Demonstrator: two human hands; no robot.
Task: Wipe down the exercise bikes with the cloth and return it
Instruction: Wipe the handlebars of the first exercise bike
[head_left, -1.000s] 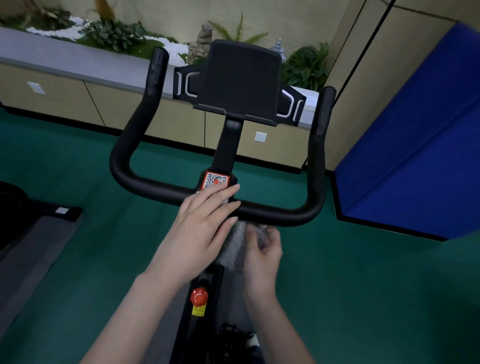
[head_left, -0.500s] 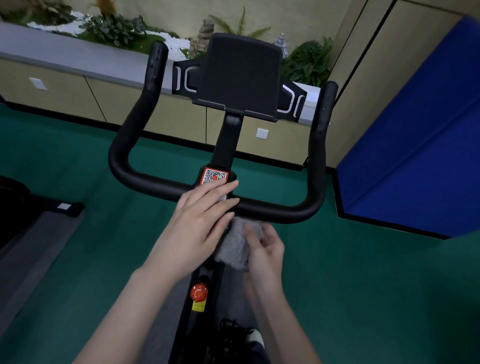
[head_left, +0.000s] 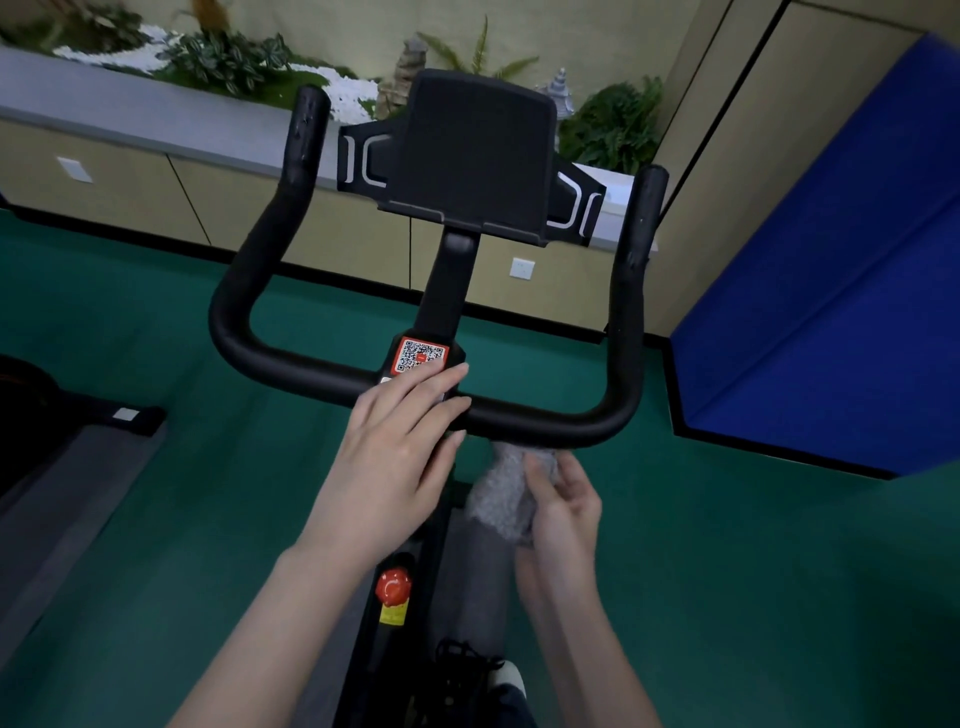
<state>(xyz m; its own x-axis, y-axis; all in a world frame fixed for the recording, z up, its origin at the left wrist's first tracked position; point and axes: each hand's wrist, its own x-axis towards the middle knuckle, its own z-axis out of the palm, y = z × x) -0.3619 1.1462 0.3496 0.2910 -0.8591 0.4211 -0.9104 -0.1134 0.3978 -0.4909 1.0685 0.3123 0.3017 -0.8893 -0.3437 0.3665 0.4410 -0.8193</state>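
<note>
A black exercise bike stands right in front of me, its U-shaped handlebar (head_left: 291, 374) curving up on both sides of a black tablet holder (head_left: 475, 156). My left hand (head_left: 400, 447) lies flat, fingers together, on the middle of the bar just below a red QR sticker (head_left: 420, 354). My right hand (head_left: 563, 506) holds a bunched grey cloth (head_left: 504, 493) just under the bar, right of the stem. A red knob (head_left: 393, 587) sits on the frame below my hands.
Green floor surrounds the bike. A blue padded mat (head_left: 831, 286) leans at the right. A low cabinet wall with a planter (head_left: 223, 57) runs behind. Part of another dark machine (head_left: 31, 410) and a grey floor mat lie at the left. My shoe (head_left: 506, 675) shows at the bottom.
My right hand has drawn the cloth down and to the right, off the bar's underside. My left hand stays resting on the middle of the bar.
</note>
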